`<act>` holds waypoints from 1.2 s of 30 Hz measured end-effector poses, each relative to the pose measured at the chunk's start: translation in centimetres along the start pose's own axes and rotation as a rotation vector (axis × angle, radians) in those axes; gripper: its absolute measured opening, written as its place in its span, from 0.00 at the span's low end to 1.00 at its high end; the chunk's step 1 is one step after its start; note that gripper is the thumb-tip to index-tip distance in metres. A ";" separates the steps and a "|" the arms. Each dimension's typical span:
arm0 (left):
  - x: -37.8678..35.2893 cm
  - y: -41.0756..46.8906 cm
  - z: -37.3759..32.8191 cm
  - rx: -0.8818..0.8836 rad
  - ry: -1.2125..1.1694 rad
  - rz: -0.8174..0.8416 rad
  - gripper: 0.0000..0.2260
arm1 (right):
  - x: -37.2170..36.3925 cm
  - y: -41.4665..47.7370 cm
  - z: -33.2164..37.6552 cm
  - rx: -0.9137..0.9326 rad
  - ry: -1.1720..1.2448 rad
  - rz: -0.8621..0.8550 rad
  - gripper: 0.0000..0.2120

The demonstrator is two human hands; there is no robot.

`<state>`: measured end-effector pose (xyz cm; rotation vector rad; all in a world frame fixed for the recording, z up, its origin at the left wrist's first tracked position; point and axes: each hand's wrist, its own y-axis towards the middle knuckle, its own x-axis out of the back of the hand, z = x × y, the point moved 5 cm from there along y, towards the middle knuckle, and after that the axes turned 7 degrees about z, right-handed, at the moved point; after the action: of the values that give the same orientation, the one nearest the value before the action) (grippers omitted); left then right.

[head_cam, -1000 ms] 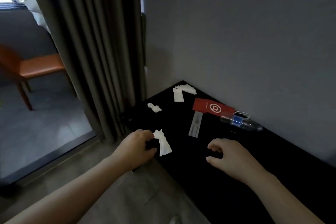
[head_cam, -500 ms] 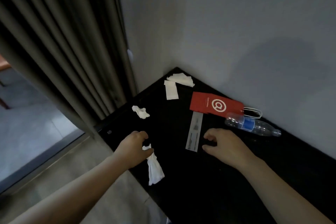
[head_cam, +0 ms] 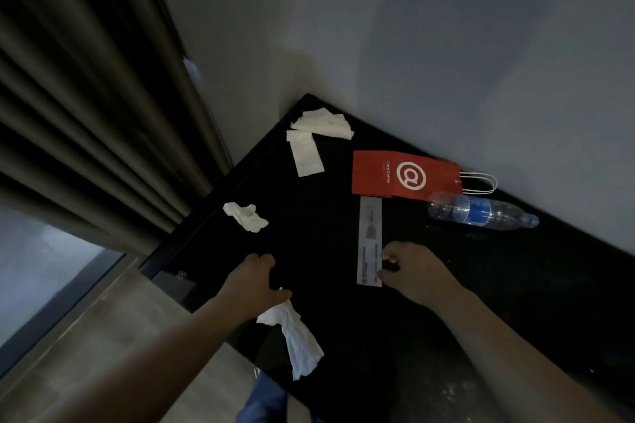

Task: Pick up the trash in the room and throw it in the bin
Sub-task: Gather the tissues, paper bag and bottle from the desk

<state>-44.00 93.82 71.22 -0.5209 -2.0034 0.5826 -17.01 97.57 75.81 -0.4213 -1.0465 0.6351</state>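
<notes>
From my station I see the left hand (head_cam: 252, 282) over the near corner of the black bench (head_cam: 481, 302), its fingers curled round a crumpled white tissue (head_cam: 299, 340) that hangs down below the palm, towards me; just beyond this hand lies a second crumpled tissue (head_cam: 245, 216) on the bench, apart from the fingers; further beyond it, in the bench's far corner, two flat tissues (head_cam: 309, 144) overlap. The right hand (head_cam: 415, 271) hangs low over the bench with its fingers bent, thumb and forefinger at the near right edge of a long white paper strip (head_cam: 369, 244); I cannot tell whether they have hold of the strip or only touch it. Beyond the right hand a red paper bag (head_cam: 402, 175) lies flat by the wall, and a clear plastic bottle (head_cam: 481, 215) with a blue label lies on its side just beside the bag. A dark curtain (head_cam: 86, 113) hangs to the left of the left hand.
</notes>
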 end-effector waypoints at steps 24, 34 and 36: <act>-3.2 3.4 0.9 -0.044 -0.013 0.106 0.30 | -7.5 4.2 -0.6 -0.050 -0.080 0.148 0.42; -3.1 4.2 2.7 -0.013 -0.091 0.043 0.22 | -10.0 2.7 0.4 0.114 0.014 0.197 0.37; -2.3 4.8 3.2 0.002 -0.172 -0.017 0.19 | -10.4 2.6 0.6 0.148 0.050 0.209 0.36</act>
<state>-45.18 95.73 65.42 -0.4656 -2.1675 0.6377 -21.90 92.63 67.70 -0.4183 -0.9074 0.8784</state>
